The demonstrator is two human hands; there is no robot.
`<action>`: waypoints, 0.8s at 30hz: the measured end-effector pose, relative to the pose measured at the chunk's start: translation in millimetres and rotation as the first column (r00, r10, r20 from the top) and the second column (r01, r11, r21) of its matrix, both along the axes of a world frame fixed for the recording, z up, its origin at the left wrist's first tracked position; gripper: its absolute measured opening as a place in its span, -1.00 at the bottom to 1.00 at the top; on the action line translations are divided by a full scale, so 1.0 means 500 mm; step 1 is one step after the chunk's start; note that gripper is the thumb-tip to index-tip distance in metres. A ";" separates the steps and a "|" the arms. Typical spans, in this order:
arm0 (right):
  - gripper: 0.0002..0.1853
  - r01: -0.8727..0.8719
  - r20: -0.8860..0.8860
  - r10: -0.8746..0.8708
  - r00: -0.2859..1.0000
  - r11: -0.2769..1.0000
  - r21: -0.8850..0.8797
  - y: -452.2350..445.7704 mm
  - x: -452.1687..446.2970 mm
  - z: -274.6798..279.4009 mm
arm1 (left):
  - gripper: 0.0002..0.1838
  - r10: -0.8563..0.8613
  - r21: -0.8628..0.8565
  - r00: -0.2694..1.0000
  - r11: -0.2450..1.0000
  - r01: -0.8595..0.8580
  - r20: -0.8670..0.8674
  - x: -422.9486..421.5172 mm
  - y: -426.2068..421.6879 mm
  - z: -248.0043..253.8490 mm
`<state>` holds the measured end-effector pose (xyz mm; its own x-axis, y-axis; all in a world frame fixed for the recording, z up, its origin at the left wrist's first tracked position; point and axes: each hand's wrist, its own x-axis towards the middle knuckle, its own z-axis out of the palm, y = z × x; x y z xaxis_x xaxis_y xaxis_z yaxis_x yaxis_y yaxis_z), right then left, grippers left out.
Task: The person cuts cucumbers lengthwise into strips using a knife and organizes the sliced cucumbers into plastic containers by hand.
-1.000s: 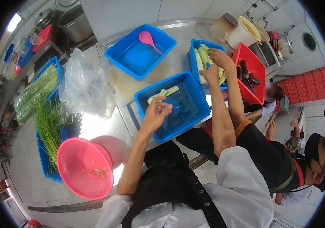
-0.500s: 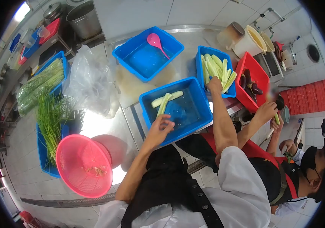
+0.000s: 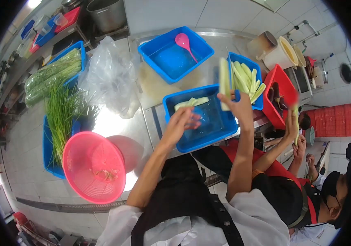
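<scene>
My right hand (image 3: 241,107) grips a long pale green vegetable piece (image 3: 224,82) held upright over the right edge of the near blue tub (image 3: 179,143). A blue-handled tool (image 3: 237,95) also shows in that hand. Over the left part of the same tub is my left hand (image 3: 182,124), fingers apart and slightly blurred, holding nothing. Just beyond its fingertips, pale green pieces (image 3: 198,101) lie in the tub. More long pieces (image 3: 247,78) fill the blue bin (image 3: 233,55) right of my right hand.
A blue tub (image 3: 155,53) with a pink ladle (image 3: 183,41) stands behind. Leftward are a plastic bag (image 3: 107,78), green stalks (image 3: 60,119) and a pink basket (image 3: 94,164). A red bin (image 3: 280,74) holds eggplants, beside a co-worker (image 3: 282,197) holding a green piece.
My right hand has moved from the blue bin toward the near tub, bringing up a vegetable piece. The co-worker's hands have moved from the bin to the right, now with a green piece.
</scene>
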<state>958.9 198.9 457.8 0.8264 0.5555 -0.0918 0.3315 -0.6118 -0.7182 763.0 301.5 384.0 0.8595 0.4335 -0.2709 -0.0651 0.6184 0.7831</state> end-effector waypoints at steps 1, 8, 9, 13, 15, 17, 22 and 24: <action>-0.50 -0.031 -0.114 0.042 0.993 0.995 0.093 0.003 -0.070 0.032 | -0.38 0.069 -0.144 0.996 0.988 -0.060 0.054 0.020 0.003 0.027; -0.80 -0.131 -0.228 0.180 0.957 0.968 0.214 -0.033 -0.326 0.021 | -0.35 0.440 -0.416 0.886 0.839 -0.350 0.143 -0.042 0.093 0.020; -0.79 -0.179 -0.245 0.226 0.943 0.963 0.201 -0.039 -0.351 0.018 | -0.35 0.457 -0.418 0.880 0.830 -0.368 0.132 -0.053 0.090 0.039; -0.71 -0.297 -0.205 0.374 0.904 0.897 0.327 -0.056 -0.425 -0.035 | -0.37 0.510 -0.375 0.856 0.812 -0.447 0.084 -0.086 0.072 0.067; -0.72 -0.328 -0.135 0.390 0.911 0.883 0.336 -0.052 -0.441 -0.046 | -0.38 0.526 -0.355 0.844 0.813 -0.462 0.104 -0.090 0.058 0.090; -0.71 -0.359 -0.059 0.403 0.913 0.866 0.347 -0.052 -0.447 -0.050 | -0.40 0.561 -0.314 0.824 0.798 -0.514 0.077 -0.088 0.050 0.098; -0.82 -0.382 0.117 0.365 0.924 0.901 0.207 -0.054 -0.452 -0.060 | -0.42 0.573 -0.297 0.819 0.789 -0.537 0.042 -0.095 0.044 0.107; -0.83 -0.390 0.165 0.359 0.918 0.891 0.233 -0.047 -0.451 -0.061 | -0.43 0.565 -0.329 0.825 0.783 -0.528 0.020 -0.096 0.036 0.113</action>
<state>733.6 175.3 427.3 0.5480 0.8174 0.1778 0.5888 -0.2259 -0.7760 715.1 319.7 440.5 0.5347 0.7543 -0.3809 -0.5382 0.6515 0.5347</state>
